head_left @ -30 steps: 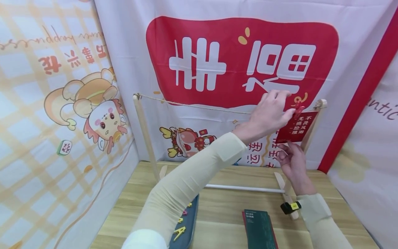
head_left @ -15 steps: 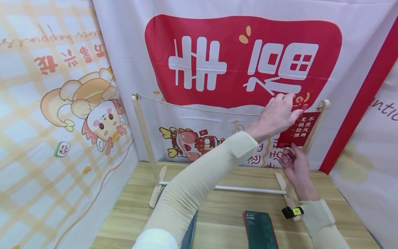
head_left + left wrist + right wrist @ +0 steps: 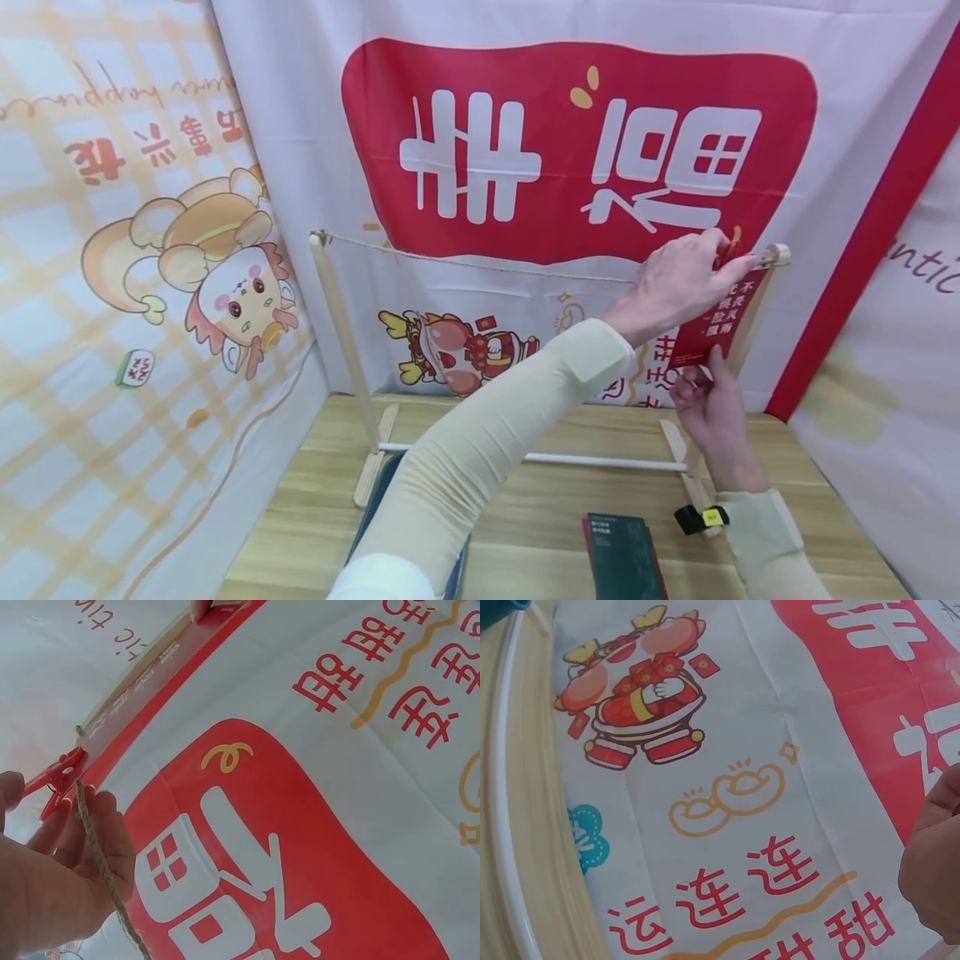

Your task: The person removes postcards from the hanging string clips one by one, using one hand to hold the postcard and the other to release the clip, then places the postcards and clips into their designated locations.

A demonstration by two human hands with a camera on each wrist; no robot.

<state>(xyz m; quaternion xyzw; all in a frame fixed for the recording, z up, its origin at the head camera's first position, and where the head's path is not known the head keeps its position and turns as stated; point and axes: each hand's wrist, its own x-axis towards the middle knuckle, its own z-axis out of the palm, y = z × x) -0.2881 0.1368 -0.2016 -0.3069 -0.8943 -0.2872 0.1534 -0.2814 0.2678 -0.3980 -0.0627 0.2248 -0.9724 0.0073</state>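
My left hand [image 3: 675, 279] pinches a red clothespin [image 3: 60, 776] at the right end of the twine [image 3: 480, 262]. In the left wrist view, the clothespin's tip meets the upper edge of a red card [image 3: 708, 329], where the twine runs; how firmly it bites cannot be made out. The twine passes in front of my left fingers there. White characters cover the card, which hangs down beside the right wooden post [image 3: 750, 321]. Below, my right hand [image 3: 708, 417] pinches the card's bottom edge between thumb and finger.
The wooden stand has a left post [image 3: 345, 342] and a white lower bar [image 3: 600, 460]. Dark green and red cards [image 3: 626, 554] lie stacked on the table [image 3: 525, 525]. A blue tray [image 3: 378, 492] is partly hidden under my left arm. A printed cloth [image 3: 570, 167] hangs behind.
My left hand has moved right with the clothespin, onto the card's top edge near the right post. The right hand has stayed at the card's bottom edge, shifting slightly.
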